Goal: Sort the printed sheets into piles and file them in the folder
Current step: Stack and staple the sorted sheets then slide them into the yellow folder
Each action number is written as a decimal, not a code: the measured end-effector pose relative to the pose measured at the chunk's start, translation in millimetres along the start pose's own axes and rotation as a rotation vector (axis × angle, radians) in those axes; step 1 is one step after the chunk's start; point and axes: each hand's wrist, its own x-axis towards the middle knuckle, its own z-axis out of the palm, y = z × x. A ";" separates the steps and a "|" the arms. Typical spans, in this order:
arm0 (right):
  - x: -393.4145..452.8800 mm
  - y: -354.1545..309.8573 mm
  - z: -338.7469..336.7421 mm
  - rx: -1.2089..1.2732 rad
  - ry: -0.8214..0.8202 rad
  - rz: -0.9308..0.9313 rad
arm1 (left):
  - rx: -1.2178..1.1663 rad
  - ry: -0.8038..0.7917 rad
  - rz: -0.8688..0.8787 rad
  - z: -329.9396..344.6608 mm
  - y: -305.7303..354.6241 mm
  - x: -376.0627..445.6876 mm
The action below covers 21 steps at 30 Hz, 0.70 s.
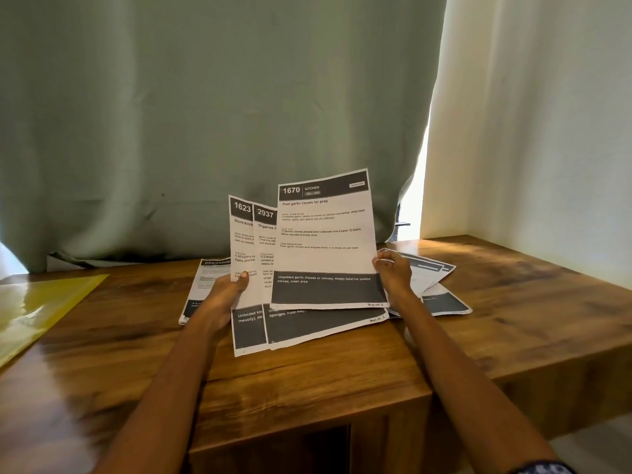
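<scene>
White sheets with dark headers are fanned up in front of me, at the centre of the head view. My left hand (229, 289) grips two of them, sheet 1623 (243, 254) and sheet 2937 (265, 265), thumb on top near their lower left. My right hand (393, 272) pinches the right edge of sheet 1670 (325, 241), the kitchen one about garlic, which overlaps the other two at the front. All three are lifted and tilted towards me, above the wooden table (478, 319).

At nine o'clock from my left hand a pile (201, 285) lies flat, its top sheet headed with what I read as "Dressing", though the print is small and partly hidden. At three o'clock from my right hand a second pile (441, 285) lies flat, a few sheets loosely spread. The yellow folder (44, 302) sits well apart at the table's nine o'clock edge; I cannot tell if anything is in it. A green curtain (205, 114) hangs behind.

As I judge it, sorting is well under way: two piles stand, and the three sheets in my hands look like a third, kitchen group being gathered. Squaring them, setting them down, and all the filing are left.
</scene>
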 end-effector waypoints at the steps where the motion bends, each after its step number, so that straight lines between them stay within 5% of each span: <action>1: 0.0 -0.3 -1.0 0.009 0.004 0.004 | 0.011 -0.007 -0.003 0.2 -0.1 -0.4; 10: -2.5 -2.7 -1.5 0.028 -0.040 0.005 | 0.172 -0.081 -0.043 13.8 -5.2 -7.1; 16: -3.2 -4.3 1.5 0.091 -0.147 0.086 | 0.737 0.424 0.375 16.8 -8.2 3.1; 21: -13.1 -10.4 4.9 0.041 -0.325 0.035 | 0.381 0.147 0.185 23.5 -5.9 1.4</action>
